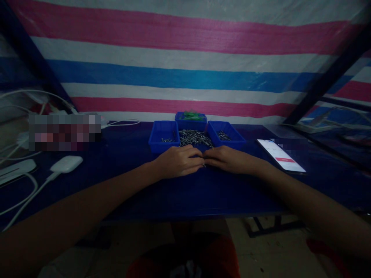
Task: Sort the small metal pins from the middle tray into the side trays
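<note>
A small metal piece [204,165] shows at the meeting fingertips of the left hand [181,161] and the right hand [227,158], just above the worktop [174,197]. The fingers of each hand are bent and close together, but the backs of the hands hide the grip; whether either hand is clamped on the piece, I cannot tell.

Just beyond the hands lies a loose pile [194,136] of similar dark, shiny metal pieces, between the left tray [158,131] and the right tray [232,134]. Both trays are blue and hold some metal pieces. Behind the pile stands the back tray [191,124], also blue, with green things [191,115] in it.

To the right, a phone [281,156] lies with its screen lit. Well to the left are a white charger [66,163] and white cables [30,195], near a pixelated patch. Behind the worktop hangs a striped sheet [203,79] in pink, white and blue.
</note>
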Demonstrator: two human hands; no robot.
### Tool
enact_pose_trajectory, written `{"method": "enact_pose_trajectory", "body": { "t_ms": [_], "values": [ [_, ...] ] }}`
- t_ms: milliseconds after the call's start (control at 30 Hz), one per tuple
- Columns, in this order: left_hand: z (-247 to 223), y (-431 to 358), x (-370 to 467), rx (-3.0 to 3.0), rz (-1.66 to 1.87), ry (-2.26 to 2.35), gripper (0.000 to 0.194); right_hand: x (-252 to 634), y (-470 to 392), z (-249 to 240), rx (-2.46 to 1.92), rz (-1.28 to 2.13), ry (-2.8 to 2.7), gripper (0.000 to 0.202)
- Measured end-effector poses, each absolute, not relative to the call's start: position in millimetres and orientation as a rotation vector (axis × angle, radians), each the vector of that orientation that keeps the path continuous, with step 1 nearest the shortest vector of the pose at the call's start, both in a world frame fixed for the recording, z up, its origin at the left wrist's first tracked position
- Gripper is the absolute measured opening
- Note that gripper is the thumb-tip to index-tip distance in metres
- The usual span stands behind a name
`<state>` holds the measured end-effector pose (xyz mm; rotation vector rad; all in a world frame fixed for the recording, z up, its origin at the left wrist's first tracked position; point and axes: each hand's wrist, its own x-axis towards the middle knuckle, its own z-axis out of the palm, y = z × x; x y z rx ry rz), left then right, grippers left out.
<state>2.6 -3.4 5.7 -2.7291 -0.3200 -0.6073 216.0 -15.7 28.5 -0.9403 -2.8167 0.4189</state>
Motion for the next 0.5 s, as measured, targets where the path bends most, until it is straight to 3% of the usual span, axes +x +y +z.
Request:
{"method": "enact_pose_trajectory", "body": {
  "t_ms": [500],
  "values": [
    [0.9,1.4,3.0,-2.665,-0.475,-0.517,0.024,209.9,-20.3,28.4,-0.953,0.380,-2.816,0.030]
  ]
}}
